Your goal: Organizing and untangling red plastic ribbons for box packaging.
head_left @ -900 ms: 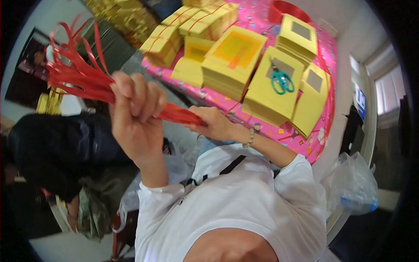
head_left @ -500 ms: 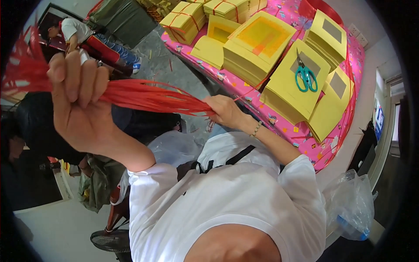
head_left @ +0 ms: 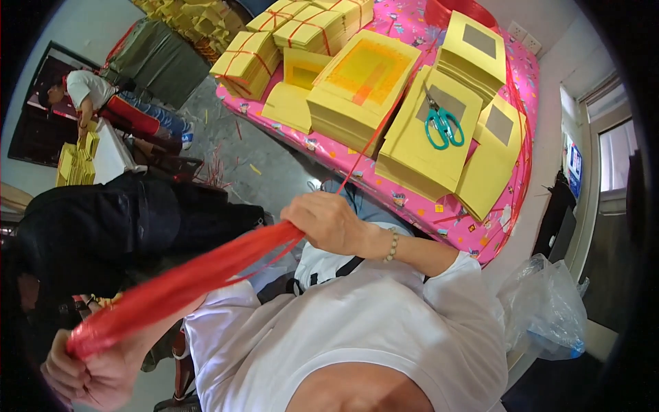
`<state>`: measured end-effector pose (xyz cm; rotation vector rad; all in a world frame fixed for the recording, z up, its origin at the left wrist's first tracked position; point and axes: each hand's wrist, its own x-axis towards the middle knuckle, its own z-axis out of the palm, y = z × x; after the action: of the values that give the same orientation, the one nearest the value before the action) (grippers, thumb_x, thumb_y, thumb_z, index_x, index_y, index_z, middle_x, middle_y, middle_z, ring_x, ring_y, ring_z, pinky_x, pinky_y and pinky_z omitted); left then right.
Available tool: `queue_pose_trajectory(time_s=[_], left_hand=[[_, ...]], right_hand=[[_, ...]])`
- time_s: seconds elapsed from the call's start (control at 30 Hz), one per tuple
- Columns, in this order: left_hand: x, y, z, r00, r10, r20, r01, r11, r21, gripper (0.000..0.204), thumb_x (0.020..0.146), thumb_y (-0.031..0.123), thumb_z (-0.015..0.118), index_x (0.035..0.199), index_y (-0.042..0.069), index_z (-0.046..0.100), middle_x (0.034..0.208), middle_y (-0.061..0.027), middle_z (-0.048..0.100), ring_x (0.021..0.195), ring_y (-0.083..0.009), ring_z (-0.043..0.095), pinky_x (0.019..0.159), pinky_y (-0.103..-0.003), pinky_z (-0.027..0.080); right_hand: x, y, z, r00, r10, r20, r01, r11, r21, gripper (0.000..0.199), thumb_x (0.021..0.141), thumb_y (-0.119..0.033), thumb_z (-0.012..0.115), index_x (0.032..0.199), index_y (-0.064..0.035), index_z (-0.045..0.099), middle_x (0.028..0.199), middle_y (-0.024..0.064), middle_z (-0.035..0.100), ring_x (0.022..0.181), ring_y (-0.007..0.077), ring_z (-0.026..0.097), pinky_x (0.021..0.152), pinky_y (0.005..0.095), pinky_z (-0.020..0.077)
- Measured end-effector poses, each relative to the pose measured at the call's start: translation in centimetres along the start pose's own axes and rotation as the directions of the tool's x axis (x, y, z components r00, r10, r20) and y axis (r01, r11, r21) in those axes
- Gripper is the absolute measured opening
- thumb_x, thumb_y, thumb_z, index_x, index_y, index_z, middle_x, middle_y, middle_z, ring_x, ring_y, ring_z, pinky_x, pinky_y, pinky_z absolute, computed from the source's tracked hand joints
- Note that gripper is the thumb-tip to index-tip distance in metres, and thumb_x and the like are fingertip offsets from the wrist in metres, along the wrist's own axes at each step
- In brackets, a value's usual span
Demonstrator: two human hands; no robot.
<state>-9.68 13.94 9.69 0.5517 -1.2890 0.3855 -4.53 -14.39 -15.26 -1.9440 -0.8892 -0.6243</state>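
A bundle of red plastic strands [head_left: 195,278] stretches slantwise in front of my chest. My left hand [head_left: 89,374], low at the far left, is closed round one end of it. Near the middle, my right hand [head_left: 329,223], with a beaded bracelet on the wrist, grips the other end. From my right fist a thin red strand [head_left: 362,156] runs up to the table, between stacks of yellow cards. The nearest stack of yellow cards [head_left: 419,161] has a grey rectangle on top. Teal-handled scissors [head_left: 443,129] lie on that stack.
The table has a pink patterned cover [head_left: 329,152]. Tied yellow bundles [head_left: 247,62] stand at its far left, a red basin [head_left: 456,12] at the back. Another person [head_left: 93,89] bends over a white table at left. Dark clothing of someone [head_left: 137,213] is close on my left.
My left hand has swung down and toward me, still holding the red strands. My right hand has moved lower and slightly left. The view has shifted, so the table sits further left.
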Motion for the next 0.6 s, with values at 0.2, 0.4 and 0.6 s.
queue_pose_trajectory(time_s=[0.2, 0.4, 0.6], left_hand=[[-4.7, -5.3, -2.3, 0.953, 0.075, -0.295, 0.244, 0.393, 0.887, 0.019, 0.081, 0.012, 0.051, 0.078, -0.006, 0.056, 0.072, -0.0111, 0.053, 0.060, -0.0131, 0.050, 0.054, -0.019, 0.038], [-18.1, -13.0, -7.8, 0.222, -0.605, -0.765, 0.864, -0.241, 0.442, 0.013, 0.087, 0.009, 0.047, 0.091, 0.000, 0.056, 0.072, -0.0017, 0.053, 0.064, -0.0084, 0.046, 0.056, -0.023, 0.037], [-34.4, -10.1, -9.9, -0.014, -0.748, -0.664, 0.497, -0.581, 0.645, 0.053, 0.082, 0.022, 0.056, 0.126, 0.000, 0.036, 0.113, -0.0299, 0.047, 0.101, -0.0456, 0.049, 0.081, -0.045, 0.043]], right_hand=[[1.0, -1.4, -1.1, 0.986, 0.145, 0.082, -0.158, 0.972, 0.175, 0.019, 0.071, -0.002, 0.061, 0.085, -0.0032, 0.048, 0.066, 0.0127, 0.052, 0.058, 0.0291, 0.056, 0.046, 0.0366, 0.0419], [-0.6, -3.6, 2.7, 0.957, -0.094, 0.274, 0.044, 0.982, 0.183, 0.011, 0.075, -0.012, 0.050, 0.076, -0.0044, 0.042, 0.056, 0.0064, 0.046, 0.049, 0.0246, 0.054, 0.041, 0.0347, 0.0427], [-2.4, 0.0, 7.0, 0.886, -0.041, 0.461, 0.004, 0.997, 0.080, 0.011, 0.076, -0.009, 0.048, 0.082, -0.0021, 0.043, 0.055, 0.0098, 0.051, 0.049, 0.0274, 0.058, 0.040, 0.0386, 0.0438]])
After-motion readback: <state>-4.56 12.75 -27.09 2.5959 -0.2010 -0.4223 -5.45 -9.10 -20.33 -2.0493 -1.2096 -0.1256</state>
